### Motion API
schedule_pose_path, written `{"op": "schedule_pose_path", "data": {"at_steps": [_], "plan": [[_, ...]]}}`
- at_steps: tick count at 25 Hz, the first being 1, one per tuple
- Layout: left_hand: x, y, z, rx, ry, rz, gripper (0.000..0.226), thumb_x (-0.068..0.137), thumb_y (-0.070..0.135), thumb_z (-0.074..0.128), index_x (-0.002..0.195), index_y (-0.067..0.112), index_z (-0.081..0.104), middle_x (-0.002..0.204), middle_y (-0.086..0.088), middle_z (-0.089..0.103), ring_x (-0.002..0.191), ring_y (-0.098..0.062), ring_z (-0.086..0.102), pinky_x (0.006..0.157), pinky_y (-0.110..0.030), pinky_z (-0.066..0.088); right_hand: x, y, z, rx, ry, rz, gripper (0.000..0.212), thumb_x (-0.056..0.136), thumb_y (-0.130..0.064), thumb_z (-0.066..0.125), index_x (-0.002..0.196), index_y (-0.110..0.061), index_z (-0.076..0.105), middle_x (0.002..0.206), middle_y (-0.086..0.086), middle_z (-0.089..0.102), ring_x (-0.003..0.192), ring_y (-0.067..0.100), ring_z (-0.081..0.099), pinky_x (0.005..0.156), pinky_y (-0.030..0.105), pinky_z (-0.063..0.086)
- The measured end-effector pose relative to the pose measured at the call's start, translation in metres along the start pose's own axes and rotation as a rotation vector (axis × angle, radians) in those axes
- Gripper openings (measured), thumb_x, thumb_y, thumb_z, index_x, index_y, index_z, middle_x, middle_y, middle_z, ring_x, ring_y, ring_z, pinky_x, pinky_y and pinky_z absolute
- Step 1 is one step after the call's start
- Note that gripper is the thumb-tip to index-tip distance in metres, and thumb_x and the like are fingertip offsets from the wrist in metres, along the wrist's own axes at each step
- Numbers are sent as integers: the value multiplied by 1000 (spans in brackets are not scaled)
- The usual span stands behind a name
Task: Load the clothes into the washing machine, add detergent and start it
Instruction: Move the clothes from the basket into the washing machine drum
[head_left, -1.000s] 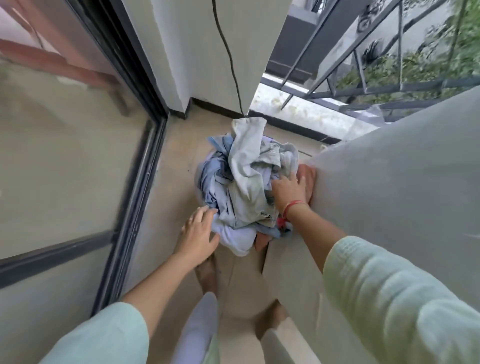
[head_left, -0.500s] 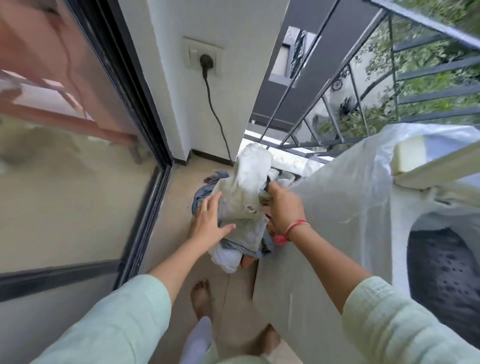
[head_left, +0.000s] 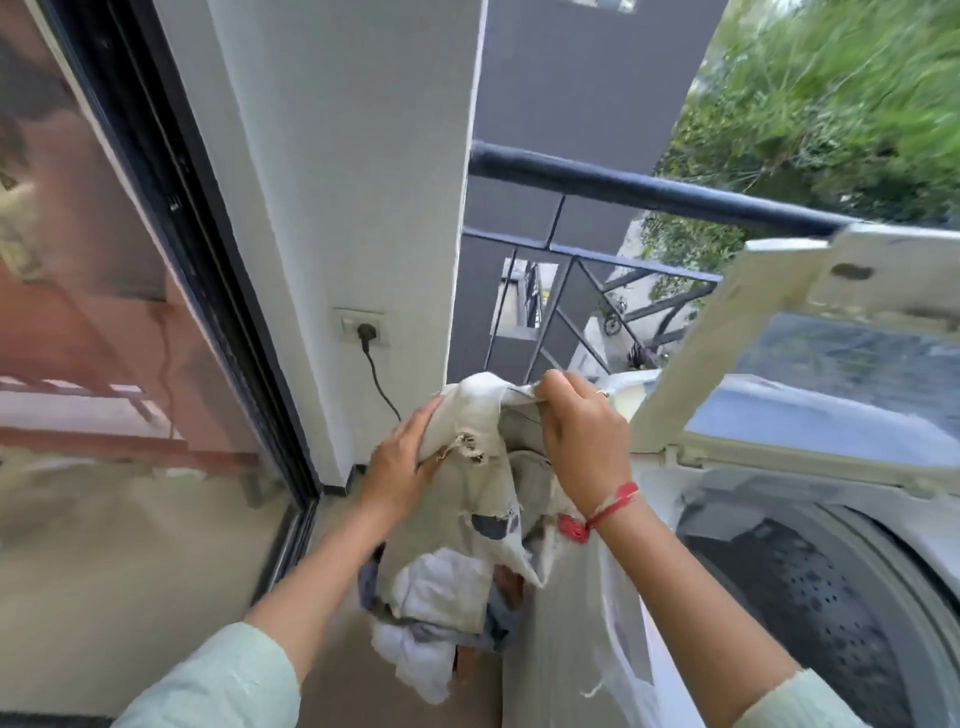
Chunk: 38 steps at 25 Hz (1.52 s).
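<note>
A heap of white and blue clothes (head_left: 441, 587) lies under both hands. The left hand (head_left: 400, 462) grips a torn cream cloth (head_left: 483, 415). The right hand (head_left: 582, 436) pinches its top edge. The white washing machine (head_left: 810, 597) is right of that hand, its lid (head_left: 727, 332) up.

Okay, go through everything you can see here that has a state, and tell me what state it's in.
Washing machine lid: open, raised.
Drum: no clothes visible inside.
Plug: seated in the wall socket.
Beige garment: held up above the pile.
Clothes pile: down below, not yet loaded.
Left hand: grips the garment.
Right hand: pinches the garment's top edge.
</note>
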<state>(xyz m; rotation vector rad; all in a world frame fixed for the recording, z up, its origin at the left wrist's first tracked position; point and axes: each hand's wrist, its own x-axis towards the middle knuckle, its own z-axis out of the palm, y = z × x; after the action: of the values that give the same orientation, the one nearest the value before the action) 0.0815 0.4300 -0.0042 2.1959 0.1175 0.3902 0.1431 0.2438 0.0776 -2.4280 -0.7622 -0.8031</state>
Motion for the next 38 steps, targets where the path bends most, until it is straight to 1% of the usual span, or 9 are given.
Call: {"op": "schedule_pose_path", "data": {"at_steps": [5,8,11,17,20,23,29,34,38], "plan": [[14,89,-36,-16,277,281,61,88,69,27,111,22,58,92,-2,68,80,-23,62,65,-29,47,36,13,-115,96,431,-13,17,83,-17,50,77,-16,66,74,-4,64,68,21,57,51,25,37],[30,148,-24,-313,536,162,16,84,41,39,85,28,48,77,10,56,72,-22,58,61,-28,41,50,55,-202,151,790,53,13,77,-8,54,80,-15,64,76,2,61,76,24,50,65,22,31],[37,203,9,-467,545,183,30,86,41,40,105,21,51,88,3,59,78,-8,58,70,-29,44,46,128,-274,48,1084,224,13,74,-3,57,81,-12,62,77,12,58,82,25,42,73,31,33],[-9,212,144,-341,323,97,71,80,54,37,141,17,32,146,5,33,129,-18,41,105,-34,34,-25,250,-307,-240,1021,561,6,79,-16,55,84,-14,59,85,15,60,89,35,50,76,40,34],[-49,187,183,-269,290,-17,78,84,56,42,148,34,4,150,28,3,139,-8,17,111,-33,20,-64,287,-308,-216,894,754,11,83,-17,53,87,-11,62,95,14,61,99,36,49,90,43,35],[-73,161,202,-8,122,-136,75,86,60,42,147,35,5,157,-7,-2,144,-21,0,114,-43,15,-95,320,-294,-245,621,796,9,81,-10,58,87,-9,65,108,15,57,105,37,48,92,45,36],[-62,162,212,656,-217,-127,86,80,71,34,148,36,-7,153,-20,-19,143,-33,-16,115,-51,-2,-99,326,-241,-104,-546,645,23,80,-21,67,100,-10,68,109,15,66,102,30,59,78,29,43],[-45,164,197,606,-466,-81,76,85,57,51,147,39,11,157,-6,-14,145,-27,-7,117,-50,4,-114,239,-149,327,-1071,336,115,64,-50,79,150,-25,6,157,-3,7,145,18,7,118,38,12],[-46,121,140,654,-374,23,90,80,26,60,147,39,2,156,-2,2,144,-24,7,115,-45,16,-139,186,-70,542,-1000,428,131,62,-49,81,147,-18,-14,158,-1,-12,144,13,-11,119,35,3]]}}
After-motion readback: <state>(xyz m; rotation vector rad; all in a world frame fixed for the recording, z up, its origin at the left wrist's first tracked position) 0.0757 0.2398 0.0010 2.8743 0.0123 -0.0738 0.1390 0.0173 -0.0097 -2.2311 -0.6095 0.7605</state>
